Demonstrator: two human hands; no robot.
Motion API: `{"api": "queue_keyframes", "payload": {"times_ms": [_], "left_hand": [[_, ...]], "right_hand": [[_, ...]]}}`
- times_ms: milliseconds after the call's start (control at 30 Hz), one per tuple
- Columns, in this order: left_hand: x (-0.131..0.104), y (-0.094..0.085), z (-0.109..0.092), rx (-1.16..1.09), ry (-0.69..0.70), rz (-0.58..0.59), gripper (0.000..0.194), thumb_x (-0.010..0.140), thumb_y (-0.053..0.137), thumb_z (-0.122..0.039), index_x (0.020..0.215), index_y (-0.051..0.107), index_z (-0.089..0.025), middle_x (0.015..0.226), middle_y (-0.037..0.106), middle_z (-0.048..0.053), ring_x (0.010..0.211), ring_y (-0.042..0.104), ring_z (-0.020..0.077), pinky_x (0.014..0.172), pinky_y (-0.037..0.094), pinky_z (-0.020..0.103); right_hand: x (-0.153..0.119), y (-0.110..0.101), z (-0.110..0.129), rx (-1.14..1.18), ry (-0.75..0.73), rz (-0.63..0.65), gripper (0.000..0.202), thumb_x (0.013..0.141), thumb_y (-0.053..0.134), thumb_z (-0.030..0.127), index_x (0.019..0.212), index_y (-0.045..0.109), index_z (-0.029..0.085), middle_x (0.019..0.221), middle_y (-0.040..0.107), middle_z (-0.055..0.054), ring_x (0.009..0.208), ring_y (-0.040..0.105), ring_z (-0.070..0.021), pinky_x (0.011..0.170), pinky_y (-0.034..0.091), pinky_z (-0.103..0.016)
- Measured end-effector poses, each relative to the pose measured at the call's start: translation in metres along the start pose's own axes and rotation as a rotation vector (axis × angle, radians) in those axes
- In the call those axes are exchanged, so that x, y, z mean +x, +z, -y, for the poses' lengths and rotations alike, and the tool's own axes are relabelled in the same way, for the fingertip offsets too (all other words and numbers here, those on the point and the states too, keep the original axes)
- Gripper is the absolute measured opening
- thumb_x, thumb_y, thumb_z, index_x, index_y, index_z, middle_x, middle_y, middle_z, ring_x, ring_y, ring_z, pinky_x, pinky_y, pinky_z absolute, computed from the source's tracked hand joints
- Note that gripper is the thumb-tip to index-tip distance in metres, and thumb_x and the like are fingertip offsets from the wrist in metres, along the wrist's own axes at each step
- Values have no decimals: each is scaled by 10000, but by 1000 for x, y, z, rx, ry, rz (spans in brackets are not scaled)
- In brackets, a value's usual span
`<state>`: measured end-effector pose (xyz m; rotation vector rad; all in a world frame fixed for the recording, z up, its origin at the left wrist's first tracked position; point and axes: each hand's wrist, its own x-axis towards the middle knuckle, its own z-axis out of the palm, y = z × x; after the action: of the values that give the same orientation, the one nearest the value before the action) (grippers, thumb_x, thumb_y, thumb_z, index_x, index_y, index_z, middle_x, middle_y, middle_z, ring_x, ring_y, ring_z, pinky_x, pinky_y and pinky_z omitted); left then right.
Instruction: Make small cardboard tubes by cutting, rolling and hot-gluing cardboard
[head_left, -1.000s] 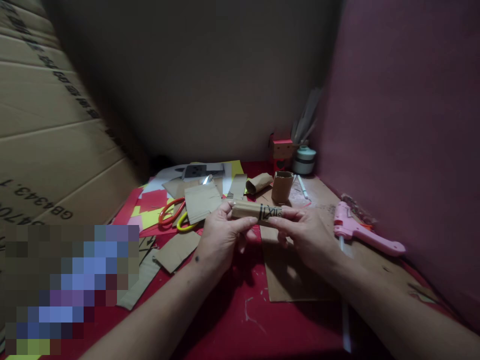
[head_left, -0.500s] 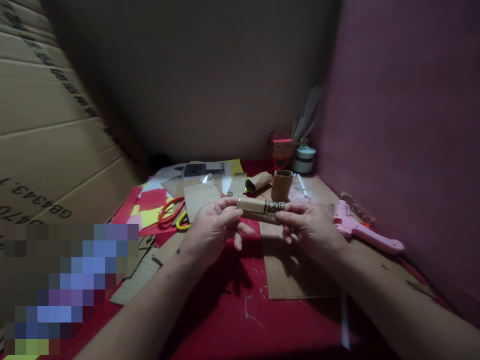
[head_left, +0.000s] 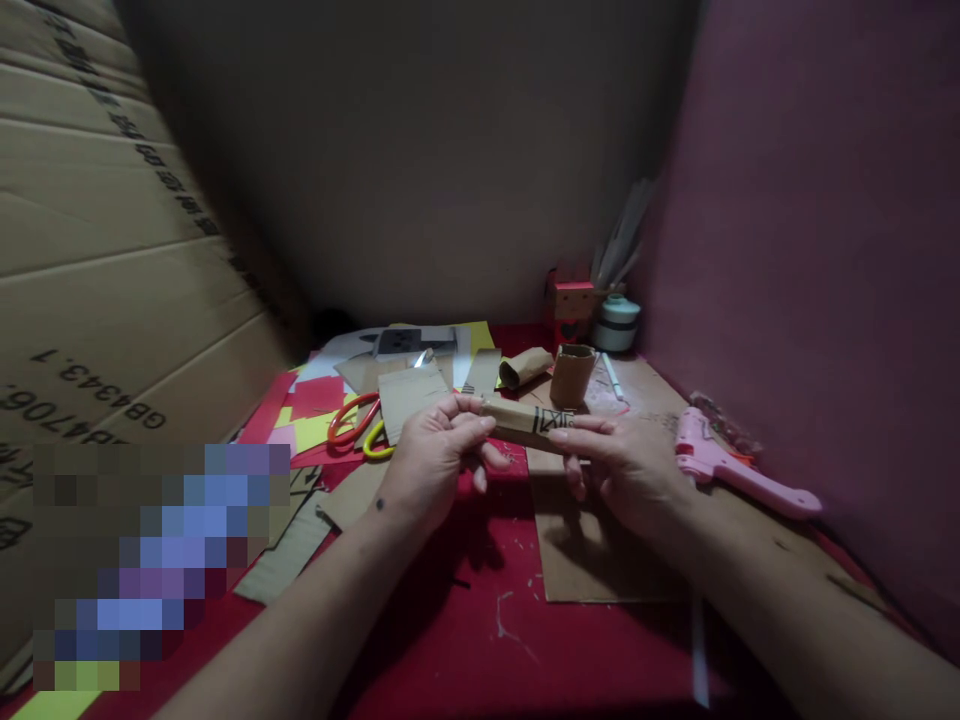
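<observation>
Between my two hands, above the red table cover, is a small folded piece of cardboard (head_left: 517, 416) with black print on its right half. My left hand (head_left: 442, 455) pinches its left end between thumb and forefinger, the other fingers curled below. At the right end, the thumb and fingers of my right hand (head_left: 630, 465) grip it near the print. Behind it stands an upright cardboard tube (head_left: 573, 376), and a second cardboard tube (head_left: 526, 368) lies on its side. Scissors with red and yellow handles (head_left: 352, 420) lie left, partly under a square of cardboard (head_left: 412, 392).
A pink glue gun (head_left: 742, 475) lies at the right on cardboard. A flat cardboard sheet (head_left: 600, 560) is under my right hand. At the back stand a small box figure (head_left: 574, 305) and a teal jar (head_left: 616, 322). A large cardboard panel (head_left: 90, 250) rises on the left.
The view has shifted slightly, so everything sits a little further right. The held cardboard has tilted, its right end lower, and my right fingers now lie more across its front.
</observation>
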<state>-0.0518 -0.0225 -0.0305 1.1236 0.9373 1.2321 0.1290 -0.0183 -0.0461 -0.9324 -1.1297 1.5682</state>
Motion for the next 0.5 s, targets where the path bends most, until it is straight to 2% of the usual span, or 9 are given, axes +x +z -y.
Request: {"api": "queue_keyframes", "payload": {"times_ms": [67,133,267,500], "left_hand": [[-2,4,2,17,7,19,143,756,590,-188,848,484,-161,457,634,15,289,480,94,312,368,166],[-4,7,4,26,14,39,138,769,581,-192,857,479,-164,458,635,15,305,494,100,319,376,167],[-7,11,5,8,4,83,127,784,560,-173,878,476,-156,473,633,13,325,502,91,326,386,158],[-7,11,1,-134,-42,237,241,775,552,-139,997,460,-141,645,618,21,488,605,141,346,443,188]], "right_hand": [[1,3,-3,-49,25,-45,272,637,730,290,860,680,142,504,523,15,347,376,-52,307,278,-192],[2,4,-6,-50,33,-98,318,618,743,290,885,675,130,472,510,28,337,374,-54,310,276,-193],[3,4,-10,-77,47,-177,283,607,741,291,818,677,114,342,410,65,294,336,-59,312,221,-194],[2,5,-5,-11,2,-184,217,561,736,205,747,675,109,426,498,53,336,393,-51,364,255,-199]]}}
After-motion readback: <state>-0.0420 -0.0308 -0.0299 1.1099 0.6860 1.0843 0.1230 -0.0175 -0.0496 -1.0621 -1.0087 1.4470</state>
